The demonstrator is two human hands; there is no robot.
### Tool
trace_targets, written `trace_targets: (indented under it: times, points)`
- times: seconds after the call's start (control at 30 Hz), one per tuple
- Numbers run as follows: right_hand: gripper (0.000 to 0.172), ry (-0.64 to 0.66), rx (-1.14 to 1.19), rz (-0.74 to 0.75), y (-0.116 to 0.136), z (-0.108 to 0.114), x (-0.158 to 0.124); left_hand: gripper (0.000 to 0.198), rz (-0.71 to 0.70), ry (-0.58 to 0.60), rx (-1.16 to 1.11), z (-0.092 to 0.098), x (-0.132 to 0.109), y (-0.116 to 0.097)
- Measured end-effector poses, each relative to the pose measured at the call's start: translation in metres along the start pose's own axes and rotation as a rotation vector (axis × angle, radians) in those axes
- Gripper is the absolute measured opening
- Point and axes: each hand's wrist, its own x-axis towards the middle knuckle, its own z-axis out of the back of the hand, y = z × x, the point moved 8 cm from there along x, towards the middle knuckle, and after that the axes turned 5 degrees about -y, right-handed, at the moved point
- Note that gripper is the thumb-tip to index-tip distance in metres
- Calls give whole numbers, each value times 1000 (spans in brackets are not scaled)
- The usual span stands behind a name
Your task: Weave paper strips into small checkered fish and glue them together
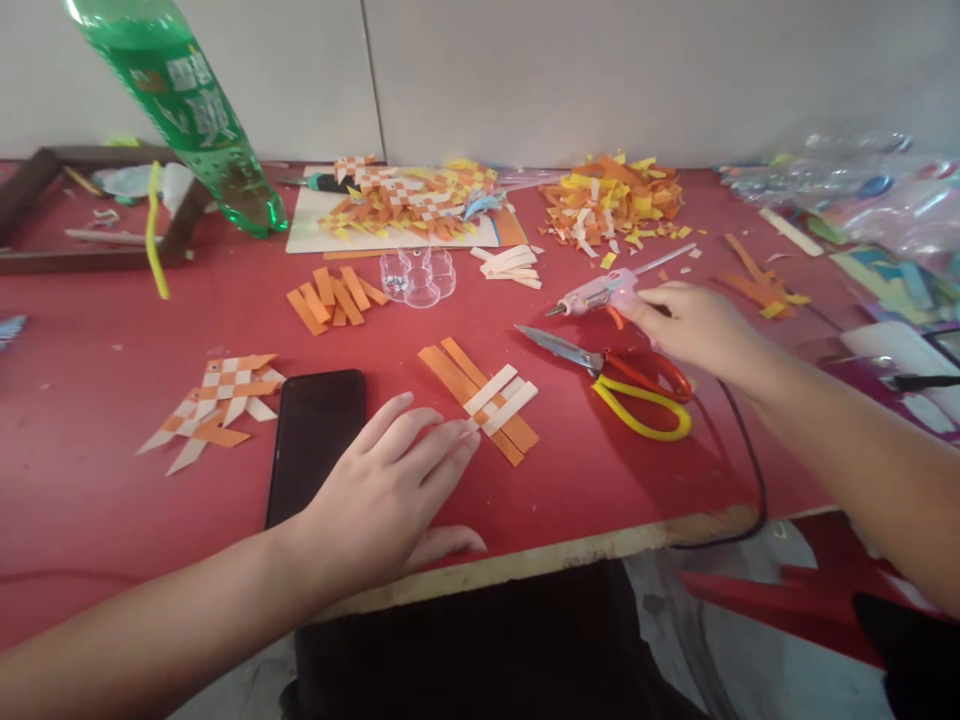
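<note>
My left hand (394, 480) lies flat on the red table (90, 500), fingers stretched out, fingertips touching the edge of a half-woven mat of orange and white paper strips (484, 398). A black phone (315, 440) lies just left of that hand. My right hand (694, 325) reaches over to a pink glue gun (592, 293) lying on the table, and its fingers curl around the gun's handle. Scissors with red and yellow handles (622, 385) lie just below the gun, partly under my right hand.
A finished woven paper fish (214, 400) lies at the left. Loose orange strips (334, 297), a clear flower-shaped box (418, 275), white strips (511, 264), a scrap pile (615, 200), a board of woven pieces (405, 205) and a green bottle (195, 110) stand farther back. A black cord (750, 470) hangs over the front edge.
</note>
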Motion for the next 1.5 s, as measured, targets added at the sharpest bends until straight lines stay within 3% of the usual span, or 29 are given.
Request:
trace_targets:
  times: [0.1,0.2,0.27,0.33,0.43,0.47,0.57,0.8,0.9,1.1,1.5]
  points:
    - [28,1,-64,63,7,-11,3,74,8,9,2,-2,-1,1]
    - [29,-115,-146,67,22,-1,2,76,13,5,-3,-2,-1,1]
    - [35,-230,-143,109,45,13,-3,76,14,4,-11,-2,-1,1]
    - [28,-306,24,266,83,22,-15,76,17,11,-20,-2,-1,2]
    - [24,-108,459,433,138,10,-35,78,13,34,-37,-3,-2,1]
    - [25,22,538,451,153,-1,-41,79,10,43,-40,-4,-2,1]
    - [28,184,679,458,179,-20,-55,82,9,60,-40,-7,-3,1]
    - [46,323,913,423,180,-32,-62,79,13,72,-50,-8,-4,1]
    - [42,268,911,507,177,-25,-65,78,4,55,-46,-8,-3,1]
    - [21,31,716,815,180,-4,-77,79,-7,43,-38,-9,-3,0]
    - [19,22,729,844,181,-5,-77,78,0,41,-59,-9,-4,1]
